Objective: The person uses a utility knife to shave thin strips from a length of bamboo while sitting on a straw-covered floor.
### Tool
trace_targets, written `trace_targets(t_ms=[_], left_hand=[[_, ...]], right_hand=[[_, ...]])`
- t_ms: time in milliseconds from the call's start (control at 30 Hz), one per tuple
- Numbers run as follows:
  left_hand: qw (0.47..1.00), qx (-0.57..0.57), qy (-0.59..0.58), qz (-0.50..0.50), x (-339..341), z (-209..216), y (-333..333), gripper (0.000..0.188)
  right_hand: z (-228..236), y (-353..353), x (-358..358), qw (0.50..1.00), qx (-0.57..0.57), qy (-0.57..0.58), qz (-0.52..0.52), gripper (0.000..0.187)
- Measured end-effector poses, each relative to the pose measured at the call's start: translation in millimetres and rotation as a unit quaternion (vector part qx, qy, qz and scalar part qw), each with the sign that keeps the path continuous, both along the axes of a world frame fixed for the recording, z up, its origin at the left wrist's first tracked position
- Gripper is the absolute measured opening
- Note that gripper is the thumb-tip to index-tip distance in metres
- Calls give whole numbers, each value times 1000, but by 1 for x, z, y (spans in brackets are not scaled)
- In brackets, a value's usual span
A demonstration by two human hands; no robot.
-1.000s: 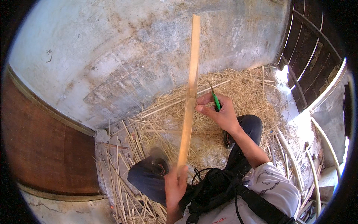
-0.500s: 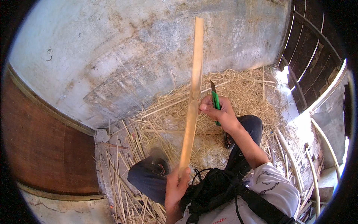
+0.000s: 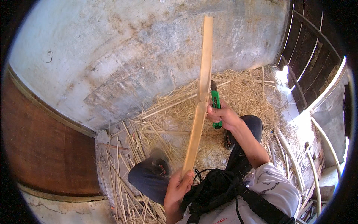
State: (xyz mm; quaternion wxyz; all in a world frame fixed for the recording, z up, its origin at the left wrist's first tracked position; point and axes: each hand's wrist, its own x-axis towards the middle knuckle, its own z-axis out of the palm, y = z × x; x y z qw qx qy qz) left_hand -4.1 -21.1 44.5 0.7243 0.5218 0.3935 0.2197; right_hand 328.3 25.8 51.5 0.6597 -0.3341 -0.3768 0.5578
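Observation:
A long split bamboo piece (image 3: 196, 130) rises through the middle of the view, its hollow inner face showing, with a node about halfway up. My left hand (image 3: 178, 186) is closed round its lower end, close to my lap. In my right hand (image 3: 223, 115) is a green utility knife (image 3: 216, 106), its dark blade pointing up and away. That hand is just right of the node, with its fingertips at the bamboo's edge; whether the blade touches the bamboo I cannot tell.
Pale shavings (image 3: 242, 97) are heaped on the floor before me. Thin strips (image 3: 123, 183) lie at the left, and bamboo poles (image 3: 291, 158) at the right. A stained wall (image 3: 149, 48) stands ahead, a brown wooden panel (image 3: 48, 138) at the left. My bent knees (image 3: 149, 179) flank the work.
The bamboo's upper part has swung to the right. My right hand has shifted slightly right and down, and the knife has turned to show more of its green handle.

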Motion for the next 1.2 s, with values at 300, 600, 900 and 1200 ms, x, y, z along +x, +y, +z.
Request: trace_targets(t_ms=[300, 600, 900, 1200], left_hand=[[984, 147, 95, 23, 4, -7, 0, 28], [960, 243, 140, 18, 5, -15, 3, 29], [957, 243, 157, 10, 5, -17, 3, 27], [953, 260, 154, 10, 3, -17, 2, 27]], right_hand=[[5, 6, -9, 967, 28, -210, -142, 13], [15, -5, -25, 826, 63, -460, -320, 14], [8, -10, -30, 754, 135, -540, -349, 28], [6, -3, -27, 795, 88, -482, -358, 16]])
